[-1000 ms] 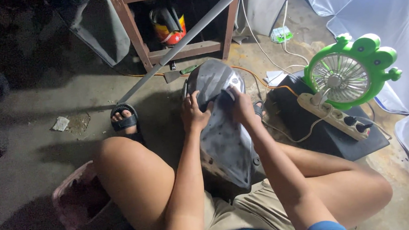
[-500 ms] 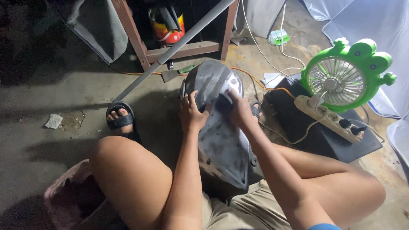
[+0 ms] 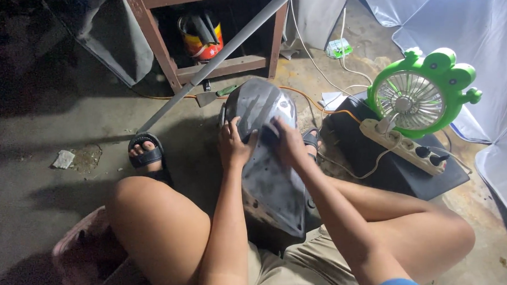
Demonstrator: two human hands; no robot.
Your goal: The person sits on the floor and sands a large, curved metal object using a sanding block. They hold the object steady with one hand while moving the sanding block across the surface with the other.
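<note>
A curved dark grey panel point(image 3: 269, 176), dusty and shaped like a vehicle fairing, stands tilted between my knees on the concrete floor. My left hand point(image 3: 233, 144) grips its left edge near the top, thumb on the face. Pressed flat on the upper face is my right hand point(image 3: 285, 142), with what looks like a small dark pad under the fingers; I cannot tell what it is. My foot in a black sandal point(image 3: 145, 153) rests to the left of the panel.
A green frog-shaped fan point(image 3: 419, 92) and a white power strip point(image 3: 405, 147) sit on a black mat at right. A grey pole point(image 3: 221, 52) leans across a wooden shelf point(image 3: 204, 67) holding a helmet point(image 3: 200, 33). An orange cable point(image 3: 314, 103), white cloth and a pink stool point(image 3: 84, 252) surround me.
The view has shifted slightly. Both hands stay on the top of the panel, the right one moving a little over its face.
</note>
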